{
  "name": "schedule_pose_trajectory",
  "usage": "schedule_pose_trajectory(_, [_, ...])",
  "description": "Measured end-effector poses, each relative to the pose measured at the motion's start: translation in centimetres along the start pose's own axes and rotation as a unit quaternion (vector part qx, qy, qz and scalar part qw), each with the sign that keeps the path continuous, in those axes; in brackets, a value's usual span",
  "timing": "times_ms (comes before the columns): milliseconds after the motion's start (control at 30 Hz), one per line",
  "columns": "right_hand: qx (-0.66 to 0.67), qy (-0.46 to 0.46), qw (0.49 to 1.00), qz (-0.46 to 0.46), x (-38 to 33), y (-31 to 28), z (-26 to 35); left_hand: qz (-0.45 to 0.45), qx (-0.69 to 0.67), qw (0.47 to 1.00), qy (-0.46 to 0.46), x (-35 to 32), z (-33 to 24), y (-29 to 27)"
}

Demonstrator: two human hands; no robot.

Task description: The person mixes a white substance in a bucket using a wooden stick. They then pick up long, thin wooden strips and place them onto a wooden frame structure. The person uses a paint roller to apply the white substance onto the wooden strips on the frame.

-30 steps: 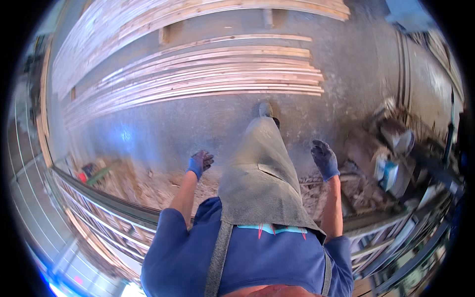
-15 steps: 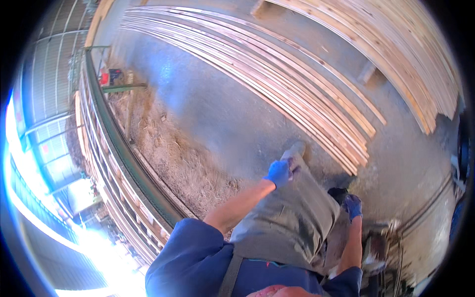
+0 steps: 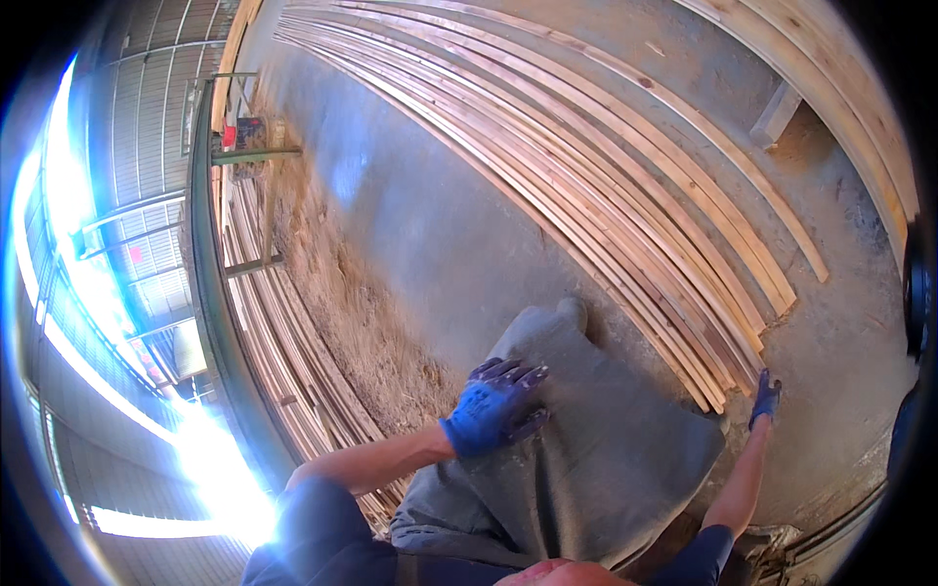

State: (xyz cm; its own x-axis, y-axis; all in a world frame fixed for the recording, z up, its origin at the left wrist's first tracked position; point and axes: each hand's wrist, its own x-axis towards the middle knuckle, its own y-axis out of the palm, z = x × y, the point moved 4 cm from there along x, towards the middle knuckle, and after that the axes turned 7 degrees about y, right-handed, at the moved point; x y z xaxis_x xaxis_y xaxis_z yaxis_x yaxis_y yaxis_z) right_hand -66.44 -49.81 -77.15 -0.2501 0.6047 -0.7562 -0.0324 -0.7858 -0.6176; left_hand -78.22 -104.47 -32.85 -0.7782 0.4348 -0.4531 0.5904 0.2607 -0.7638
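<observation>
Gloved left hand [image 3: 493,415] rests spread on a grey apron [image 3: 586,459] (soft, probably heavy); right hand [image 3: 765,398], open, nears stiff planks [image 3: 606,186], best gripped at their ends.

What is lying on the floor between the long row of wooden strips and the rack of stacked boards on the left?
In the head view, bare grey concrete floor, then a band of sawdust along the rack, separates it from the wooden strips.

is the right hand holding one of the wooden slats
No, the right hand hangs open and empty in its blue glove beside the end of the wooden slats lying on the floor.
</observation>
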Motion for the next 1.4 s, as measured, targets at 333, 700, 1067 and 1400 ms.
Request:
schedule_pose_trajectory(333, [-0.223, -0.105, 0.968, -0.037, -6.8, 2.9, 0.7, -0.01, 0.017, 1.0, -0.019, -0.1, -2.1, 0.4])
schedule_pose_trajectory(700, [-0.285, -0.084, 0.954, -0.027, -0.1, 1.1, 6.1, -0.008, 0.031, 0.999, -0.041, 0.6, -1.4, 0.9])
schedule_pose_trajectory(1067, [-0.253, -0.096, 0.963, -0.005, 5.8, 4.6, 11.5, -0.065, 0.037, 0.997, -0.014, 1.7, -2.3, 0.4])
schedule_pose_trajectory(1400, [-0.016, -0.313, 0.941, 0.13, 3.5, 6.6, 18.0, -0.063, 0.04, 0.997, -0.017, 2.5, -2.5, 1.1])
